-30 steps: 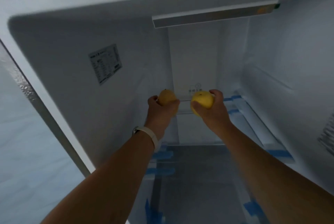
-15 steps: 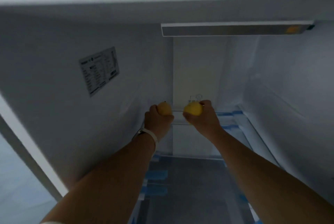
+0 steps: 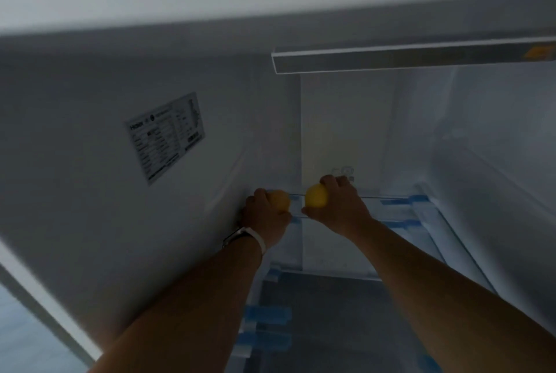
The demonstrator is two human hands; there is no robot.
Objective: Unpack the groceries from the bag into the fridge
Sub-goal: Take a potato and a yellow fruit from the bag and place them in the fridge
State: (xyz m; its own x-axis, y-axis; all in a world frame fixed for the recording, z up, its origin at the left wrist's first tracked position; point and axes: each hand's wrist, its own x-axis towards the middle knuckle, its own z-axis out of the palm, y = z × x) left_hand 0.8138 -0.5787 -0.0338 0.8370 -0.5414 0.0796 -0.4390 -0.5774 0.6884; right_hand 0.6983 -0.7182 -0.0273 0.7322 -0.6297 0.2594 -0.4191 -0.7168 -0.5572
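Both my arms reach deep into the open fridge. My left hand [image 3: 264,216] grips an orange-yellow round fruit [image 3: 280,200] close to the left wall. My right hand [image 3: 337,207] grips a brighter yellow fruit [image 3: 316,196] just to its right. Both fruits sit at the level of a clear glass shelf [image 3: 391,199] near the back wall; whether they rest on it I cannot tell. A pale band circles my left wrist. The bag is out of view.
A specification sticker [image 3: 165,137] is on the fridge's left wall. A light bar [image 3: 412,58] runs under the ceiling. Blue tape strips [image 3: 406,223] hold shelf rails at right and tape [image 3: 266,315] marks the lower shelf edge below my arms.
Both hands have pushed farther back into the fridge with their fruits, and my head has moved closer in; the interior looks darker.
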